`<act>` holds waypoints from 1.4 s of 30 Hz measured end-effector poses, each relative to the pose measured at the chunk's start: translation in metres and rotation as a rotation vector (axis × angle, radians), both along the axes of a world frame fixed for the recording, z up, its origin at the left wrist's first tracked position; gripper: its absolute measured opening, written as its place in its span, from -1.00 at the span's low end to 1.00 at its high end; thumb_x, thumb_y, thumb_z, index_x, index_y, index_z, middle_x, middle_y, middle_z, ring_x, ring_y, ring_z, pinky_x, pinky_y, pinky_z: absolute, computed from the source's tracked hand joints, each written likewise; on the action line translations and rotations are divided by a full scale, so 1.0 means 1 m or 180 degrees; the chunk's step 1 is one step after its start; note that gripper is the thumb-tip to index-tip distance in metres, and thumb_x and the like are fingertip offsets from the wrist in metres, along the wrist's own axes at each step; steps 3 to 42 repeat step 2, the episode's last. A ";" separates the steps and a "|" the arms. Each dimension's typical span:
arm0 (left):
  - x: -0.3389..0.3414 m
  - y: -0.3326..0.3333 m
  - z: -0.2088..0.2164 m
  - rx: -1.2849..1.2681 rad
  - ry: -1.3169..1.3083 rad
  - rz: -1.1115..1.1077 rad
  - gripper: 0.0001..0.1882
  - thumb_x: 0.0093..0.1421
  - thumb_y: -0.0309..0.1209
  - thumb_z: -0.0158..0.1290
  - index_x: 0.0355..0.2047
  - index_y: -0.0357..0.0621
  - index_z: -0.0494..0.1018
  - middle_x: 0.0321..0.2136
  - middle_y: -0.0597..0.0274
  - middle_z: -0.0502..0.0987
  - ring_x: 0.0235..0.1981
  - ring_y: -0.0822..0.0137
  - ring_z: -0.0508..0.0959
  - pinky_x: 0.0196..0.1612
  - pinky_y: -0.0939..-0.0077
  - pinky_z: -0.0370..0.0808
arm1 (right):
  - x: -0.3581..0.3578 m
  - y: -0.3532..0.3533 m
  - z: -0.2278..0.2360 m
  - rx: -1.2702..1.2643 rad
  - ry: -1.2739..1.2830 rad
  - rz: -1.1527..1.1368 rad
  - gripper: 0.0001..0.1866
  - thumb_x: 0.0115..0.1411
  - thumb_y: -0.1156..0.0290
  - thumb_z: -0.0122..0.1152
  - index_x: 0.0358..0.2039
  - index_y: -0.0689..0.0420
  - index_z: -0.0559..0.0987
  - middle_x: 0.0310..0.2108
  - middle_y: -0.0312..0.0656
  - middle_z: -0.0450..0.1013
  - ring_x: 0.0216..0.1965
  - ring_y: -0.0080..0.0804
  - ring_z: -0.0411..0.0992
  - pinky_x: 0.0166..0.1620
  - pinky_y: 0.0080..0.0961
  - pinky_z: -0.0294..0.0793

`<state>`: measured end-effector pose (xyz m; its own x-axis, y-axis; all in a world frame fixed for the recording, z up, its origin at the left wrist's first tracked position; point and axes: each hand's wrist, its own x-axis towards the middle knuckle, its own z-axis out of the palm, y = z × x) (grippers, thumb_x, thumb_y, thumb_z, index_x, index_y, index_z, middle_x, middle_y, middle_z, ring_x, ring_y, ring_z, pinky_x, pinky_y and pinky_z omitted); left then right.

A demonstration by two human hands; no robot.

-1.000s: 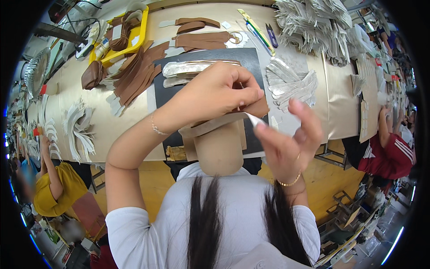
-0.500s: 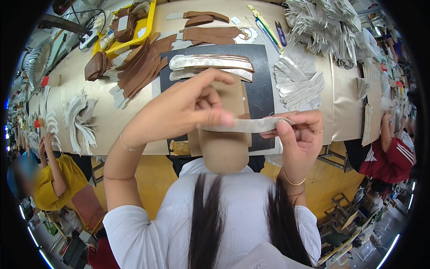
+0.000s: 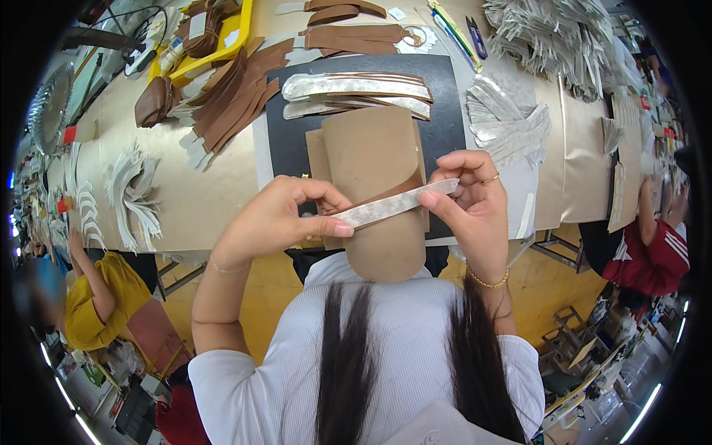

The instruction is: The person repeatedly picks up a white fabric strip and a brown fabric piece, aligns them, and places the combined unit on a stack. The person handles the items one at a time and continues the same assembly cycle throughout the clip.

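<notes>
My left hand (image 3: 285, 215) pinches the lower left end of a mottled grey-white strip (image 3: 393, 206) between thumb and fingers. Its upper right end is pinched by my right hand (image 3: 471, 200), so the strip slants across between them. Beneath the strip, a brown strap piece (image 3: 400, 189) shows along both its edges, partly hidden by it. Both lie over a tan, rounded board (image 3: 371, 148) resting at the table's near edge. Behind the board, several brown straps with grey-white backing (image 3: 356, 87) are stacked on a black mat (image 3: 437, 133).
Brown straps (image 3: 245, 96) spread to the left beside a yellow tray (image 3: 215, 55). White strips (image 3: 132, 193) lie farther left. Grey strips (image 3: 508, 122) and a larger pile (image 3: 549, 41) are at right, near purple snips (image 3: 477, 37). Other people sit at both sides.
My left hand has come down and now grips the strip's left end. The strip has turned to a slant, and the brown strap piece shows beneath it. The view has shifted slightly.
</notes>
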<state>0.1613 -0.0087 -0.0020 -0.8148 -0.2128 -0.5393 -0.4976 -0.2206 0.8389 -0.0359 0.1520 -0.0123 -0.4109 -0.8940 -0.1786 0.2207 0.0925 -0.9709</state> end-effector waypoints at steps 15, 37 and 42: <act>0.003 0.000 -0.004 -0.0049 -0.0016 0.0034 -0.67 -0.02 -0.40 0.30 -0.24 -0.20 0.52 -0.43 0.37 0.54 -0.41 0.58 0.45 -0.37 0.72 0.40 | 0.001 0.001 -0.002 0.0040 0.0074 0.0034 -0.59 0.04 0.62 0.29 -0.11 0.22 0.34 -0.24 -0.18 0.42 -0.19 -0.57 0.42 -0.16 -0.68 0.43; 0.003 0.000 -0.004 -0.0049 -0.0016 0.0034 -0.67 -0.02 -0.40 0.30 -0.24 -0.20 0.52 -0.43 0.37 0.54 -0.41 0.58 0.45 -0.37 0.72 0.40 | 0.001 0.001 -0.002 0.0040 0.0074 0.0034 -0.59 0.04 0.62 0.29 -0.11 0.22 0.34 -0.24 -0.18 0.42 -0.19 -0.57 0.42 -0.16 -0.68 0.43; 0.003 0.000 -0.004 -0.0049 -0.0016 0.0034 -0.67 -0.02 -0.40 0.30 -0.24 -0.20 0.52 -0.43 0.37 0.54 -0.41 0.58 0.45 -0.37 0.72 0.40 | 0.001 0.001 -0.002 0.0040 0.0074 0.0034 -0.59 0.04 0.62 0.29 -0.11 0.22 0.34 -0.24 -0.18 0.42 -0.19 -0.57 0.42 -0.16 -0.68 0.43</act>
